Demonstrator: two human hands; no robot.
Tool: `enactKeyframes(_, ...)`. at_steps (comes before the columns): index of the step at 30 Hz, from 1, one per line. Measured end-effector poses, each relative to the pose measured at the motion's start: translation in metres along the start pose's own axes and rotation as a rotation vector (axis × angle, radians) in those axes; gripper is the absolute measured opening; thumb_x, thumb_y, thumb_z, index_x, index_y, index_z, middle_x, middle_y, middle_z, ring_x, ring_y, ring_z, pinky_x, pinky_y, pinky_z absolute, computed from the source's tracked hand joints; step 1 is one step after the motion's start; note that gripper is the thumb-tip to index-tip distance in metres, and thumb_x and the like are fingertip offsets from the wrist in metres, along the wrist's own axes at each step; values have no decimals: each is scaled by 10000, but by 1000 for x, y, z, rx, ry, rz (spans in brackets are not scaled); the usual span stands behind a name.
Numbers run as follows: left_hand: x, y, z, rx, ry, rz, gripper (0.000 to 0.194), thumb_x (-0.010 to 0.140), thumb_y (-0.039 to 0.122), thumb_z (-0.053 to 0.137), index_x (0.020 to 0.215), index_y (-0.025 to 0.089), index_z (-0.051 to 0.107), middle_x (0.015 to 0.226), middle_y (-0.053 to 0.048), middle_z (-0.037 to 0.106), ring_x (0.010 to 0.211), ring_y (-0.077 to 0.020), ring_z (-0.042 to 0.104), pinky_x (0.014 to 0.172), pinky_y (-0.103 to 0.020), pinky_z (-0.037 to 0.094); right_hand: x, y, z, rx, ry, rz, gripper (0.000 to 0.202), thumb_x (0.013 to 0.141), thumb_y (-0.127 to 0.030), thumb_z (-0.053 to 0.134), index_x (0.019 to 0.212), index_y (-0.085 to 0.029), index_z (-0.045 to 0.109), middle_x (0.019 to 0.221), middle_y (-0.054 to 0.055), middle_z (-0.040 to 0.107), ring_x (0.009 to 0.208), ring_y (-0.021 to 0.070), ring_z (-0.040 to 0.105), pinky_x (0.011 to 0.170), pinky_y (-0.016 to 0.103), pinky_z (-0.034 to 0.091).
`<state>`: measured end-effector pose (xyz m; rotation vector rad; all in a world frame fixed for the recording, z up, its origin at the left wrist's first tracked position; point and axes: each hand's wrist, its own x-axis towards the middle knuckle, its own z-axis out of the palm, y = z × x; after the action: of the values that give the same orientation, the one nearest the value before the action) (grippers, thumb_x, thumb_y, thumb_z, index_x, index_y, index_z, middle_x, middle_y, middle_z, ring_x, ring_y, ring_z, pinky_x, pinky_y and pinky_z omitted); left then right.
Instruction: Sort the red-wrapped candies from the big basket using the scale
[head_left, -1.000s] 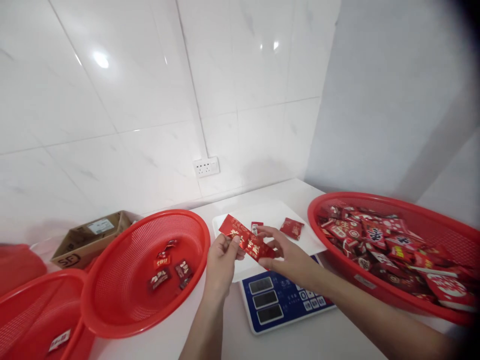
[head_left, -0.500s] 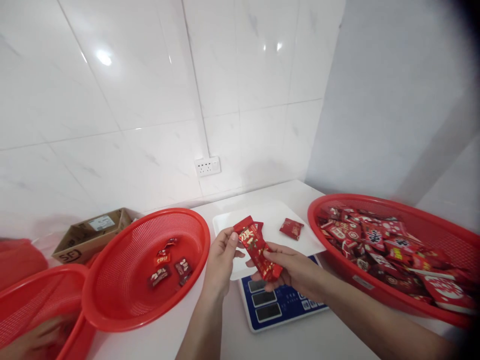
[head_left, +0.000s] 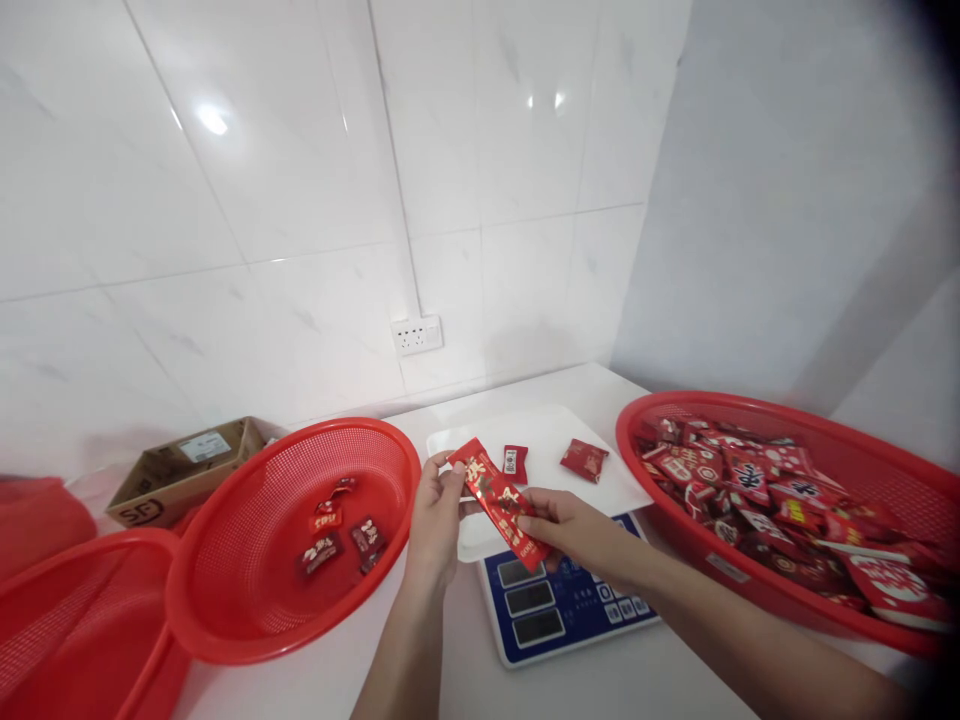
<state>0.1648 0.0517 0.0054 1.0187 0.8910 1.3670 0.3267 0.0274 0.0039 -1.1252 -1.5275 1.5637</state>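
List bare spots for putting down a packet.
Free: white tabletop between left forearm and digital scale; weighing tray between two small red packets; middle basket, left of its packets.
Crowded: right basket, heaped with packets; tray front, under left hand, right hand and long red packet.

Bright red, gold-lettered packet (head_left: 495,497)

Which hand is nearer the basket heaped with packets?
Right. The right hand holds the lower end of the long red packet, left of the heaped basket; the left hand, at the packet's upper end, is farther left.
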Motion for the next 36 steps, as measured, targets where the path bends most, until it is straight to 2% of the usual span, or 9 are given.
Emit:
enactKeyframes(5,0,-5,0,3,-47,34,708,764,251,581,1360,283,200,894,-3,636,790,-138,620,749,-312,494,10,4,-6,-182,102,-70,337,829,-375,484,1077,-165,575,768,24,626,684,148,586,579,262,470)
enactKeyframes(7,1,-9,-2,83,-51,70,754,774,236,559,1394,293,134,986,-35,635,824,-147,625,772,-323,491,17,6,-15,-454,241,-186,331,849,-337,443,1103,-172,577,951,79,651,858,201,594,742,351,485)
enactKeyframes(10,4,-15,-7,326,31,117,746,793,239,535,1410,280,117,1218,-115,546,1011,-196,586,863,-368,459,29,11,-32,-962,441,-348,362,858,-205,392,1183,-183,551,1205,117,571,1108,248,493,942,446,384)
enactKeyframes(14,9,-19,-13,596,115,247,710,828,240,488,1417,252,92,1440,-139,309,1325,-219,294,1057,-429,258,44,17,-45,-1336,304,-318,548,776,-19,363,1268,-220,496,1387,90,419,1296,275,304,985,484,336)
enactKeyframes(17,9,-17,-15,632,104,287,689,847,241,453,1419,239,68,1470,-132,251,1350,-208,236,1081,-429,211,51,19,-46,-1398,141,-294,610,733,27,367,1265,-240,499,1405,68,399,1333,298,226,1003,534,289)
enactKeyframes(20,8,-13,-16,635,101,289,670,856,252,437,1419,240,76,1472,-129,251,1339,-222,261,1069,-436,241,51,17,-45,-1382,83,-322,509,773,0,375,1195,-213,561,1333,92,483,1293,281,319,1002,501,308)
enactKeyframes(24,6,-11,-16,621,98,263,683,859,277,438,1424,229,57,1442,-137,311,1328,-219,285,1060,-426,262,48,12,-45,-1333,84,-362,386,815,-36,385,1103,-158,610,1200,117,571,1150,224,481,942,349,394)
enactKeyframes(28,6,-12,-14,606,80,250,670,858,271,438,1422,238,76,1416,-121,354,1319,-203,305,1062,-416,255,47,11,-45,-1318,107,-347,301,829,-48,378,938,-129,646,1005,120,634,963,219,568,832,322,442)
enactKeyframes(36,6,-14,-13,620,41,235,644,863,270,428,1415,227,99,1410,-131,356,1306,-197,326,1046,-403,277,43,12,-41,-1239,150,-363,227,817,-245,535,1009,-152,613,1073,114,606,1000,241,543,854,342,424)
